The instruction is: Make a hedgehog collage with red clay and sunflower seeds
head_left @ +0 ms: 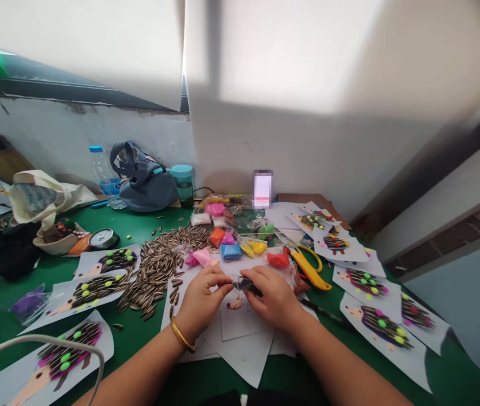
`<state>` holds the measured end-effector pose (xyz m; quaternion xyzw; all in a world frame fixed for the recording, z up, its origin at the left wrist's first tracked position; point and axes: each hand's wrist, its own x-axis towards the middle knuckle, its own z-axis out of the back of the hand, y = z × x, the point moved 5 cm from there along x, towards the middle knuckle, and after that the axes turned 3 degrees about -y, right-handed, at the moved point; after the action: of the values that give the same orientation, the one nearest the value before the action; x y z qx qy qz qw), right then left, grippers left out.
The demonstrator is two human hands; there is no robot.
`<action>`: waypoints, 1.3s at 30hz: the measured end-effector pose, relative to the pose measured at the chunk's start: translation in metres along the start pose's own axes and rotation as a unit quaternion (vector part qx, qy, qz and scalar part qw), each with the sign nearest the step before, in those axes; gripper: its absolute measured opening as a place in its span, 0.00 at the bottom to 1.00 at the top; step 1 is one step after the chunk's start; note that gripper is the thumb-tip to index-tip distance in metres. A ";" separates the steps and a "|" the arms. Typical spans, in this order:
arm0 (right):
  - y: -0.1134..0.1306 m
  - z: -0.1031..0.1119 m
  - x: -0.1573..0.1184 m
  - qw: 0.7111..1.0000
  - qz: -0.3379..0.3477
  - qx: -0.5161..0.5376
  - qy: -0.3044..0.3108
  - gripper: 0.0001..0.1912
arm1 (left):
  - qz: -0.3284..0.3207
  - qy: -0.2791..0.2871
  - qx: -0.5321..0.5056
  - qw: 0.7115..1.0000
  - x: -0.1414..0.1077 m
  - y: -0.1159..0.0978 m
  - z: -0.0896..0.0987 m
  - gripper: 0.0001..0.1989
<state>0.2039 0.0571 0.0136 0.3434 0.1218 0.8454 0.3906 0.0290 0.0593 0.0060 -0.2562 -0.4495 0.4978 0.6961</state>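
My left hand (201, 299), with a gold bangle at the wrist, pinches the edge of a small clear plastic packet (240, 282). The packet's other side is in my right hand (271, 299), whose fingers are closed round its dark contents and partly hide them. Below both hands lies a white sheet (240, 331) bearing a small peach-coloured animal head (234, 304). A heap of striped sunflower seeds (159, 265) spreads to the left of my left hand. Beyond my fingers are packets of coloured clay, among them a blue one (231, 251) and a red one (278, 259).
Finished-looking hedgehog pictures lie at left (69, 355) and right (379, 327). A yellow box cutter (311, 270) rests near my right hand. A phone (262, 190) stands against the wall. Behind are a blue bag (149, 186) and a water bottle (107, 177). A white cable (54, 339) arches at lower left.
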 end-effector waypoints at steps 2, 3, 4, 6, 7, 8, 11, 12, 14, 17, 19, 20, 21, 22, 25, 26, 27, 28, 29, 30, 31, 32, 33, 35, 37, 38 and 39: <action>0.000 0.000 0.000 1.000 -0.001 0.001 0.004 0.20 | -0.005 -0.006 0.001 1.000 0.001 0.000 0.000 0.05; 0.000 0.000 0.001 1.000 -0.002 0.002 0.004 0.20 | -0.011 -0.009 0.003 1.000 0.001 -0.001 0.000 0.06; 0.000 0.000 0.001 1.000 -0.002 0.003 0.004 0.20 | -0.017 -0.011 0.006 1.000 0.000 -0.002 0.000 0.07; -0.001 -0.001 0.001 1.000 -0.003 0.004 0.002 0.21 | -0.026 -0.013 0.014 0.999 -0.001 -0.005 0.000 0.07; -0.001 -0.001 0.001 1.000 -0.004 0.006 0.002 0.21 | -0.026 -0.013 0.018 0.999 -0.001 -0.006 0.001 0.06; -0.001 -0.001 0.000 1.000 -0.005 0.007 0.003 0.21 | -0.024 -0.014 0.021 0.999 -0.001 -0.007 0.002 0.05; 0.000 -0.001 0.000 1.000 -0.006 0.012 0.010 0.22 | -0.012 -0.023 0.029 0.999 -0.001 -0.008 0.005 0.04; 0.000 -0.002 0.000 1.000 -0.007 0.013 0.013 0.22 | -0.008 -0.025 0.031 0.999 -0.001 -0.008 0.006 0.05; 0.001 -0.002 0.000 1.000 -0.010 0.013 0.018 0.23 | -0.004 -0.024 0.034 0.999 0.000 -0.008 0.007 0.06; 0.001 -0.002 0.001 1.000 -0.010 0.015 0.016 0.22 | -0.014 -0.015 0.033 0.999 0.000 -0.007 0.005 0.03; 0.000 -0.002 0.001 1.000 -0.009 0.019 0.009 0.22 | -0.024 -0.012 0.035 0.999 0.000 -0.007 0.004 0.04; 0.000 -0.002 0.001 1.000 -0.007 0.022 0.005 0.22 | -0.029 -0.012 0.037 0.999 0.000 -0.006 0.004 0.06; -0.001 -0.001 0.001 1.000 -0.007 0.023 0.002 0.21 | -0.032 -0.012 0.038 0.999 0.000 -0.006 0.003 0.07; -0.001 -0.001 0.001 1.000 -0.006 0.025 -0.001 0.21 | -0.035 -0.011 0.040 0.999 0.000 -0.006 0.003 0.08; -0.002 -0.001 0.000 1.000 -0.008 0.026 -0.002 0.22 | -0.035 -0.005 0.038 0.999 0.000 -0.006 0.003 0.07; -0.002 -0.001 0.000 1.000 -0.008 0.027 -0.001 0.22 | -0.032 -0.003 0.038 0.999 0.000 -0.006 0.003 0.06; -0.001 0.000 0.000 1.000 -0.008 0.029 0.000 0.22 | -0.028 -0.001 0.037 0.999 0.000 -0.005 0.003 0.05; -0.001 0.000 0.000 1.000 -0.007 0.030 -0.001 0.22 | -0.024 0.001 0.037 0.999 0.000 -0.005 0.003 0.04; -0.001 0.000 0.000 0.999 -0.005 0.032 0.000 0.22 | -0.021 0.001 0.037 0.999 0.000 -0.005 0.003 0.04; 0.000 0.000 0.000 0.999 -0.005 0.033 0.000 0.22 | -0.020 -0.001 0.038 0.999 0.001 -0.005 0.004 0.04; -0.001 0.000 0.000 0.999 -0.006 0.034 0.002 0.22 | -0.021 -0.004 0.039 0.999 0.001 -0.006 0.004 0.04; -0.001 0.000 0.001 0.999 -0.008 0.035 0.003 0.22 | -0.022 -0.008 0.038 0.999 0.001 -0.006 0.004 0.05; -0.002 0.000 0.001 0.999 -0.011 0.035 0.003 0.22 | -0.023 -0.013 0.037 0.999 0.001 -0.007 0.005 0.05; -0.004 0.000 0.001 0.999 -0.016 0.035 0.002 0.22 | -0.024 -0.025 0.031 0.999 0.002 -0.008 0.007 0.06; -0.007 0.001 0.001 0.999 -0.021 0.035 -0.004 0.22 | -0.018 -0.042 0.021 0.999 0.003 -0.006 0.010 0.07; -0.008 0.002 0.002 0.999 -0.024 0.036 -0.006 0.22 | -0.012 -0.050 0.014 0.999 0.003 -0.004 0.011 0.07; -0.009 0.003 0.002 0.999 -0.027 0.037 -0.008 0.22 | -0.003 -0.055 0.007 0.998 0.004 -0.002 0.012 0.07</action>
<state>0.2099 0.0639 0.0123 0.3608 0.1593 0.8268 0.4010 0.0201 0.0612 0.0145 -0.2223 -0.4847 0.5117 0.6736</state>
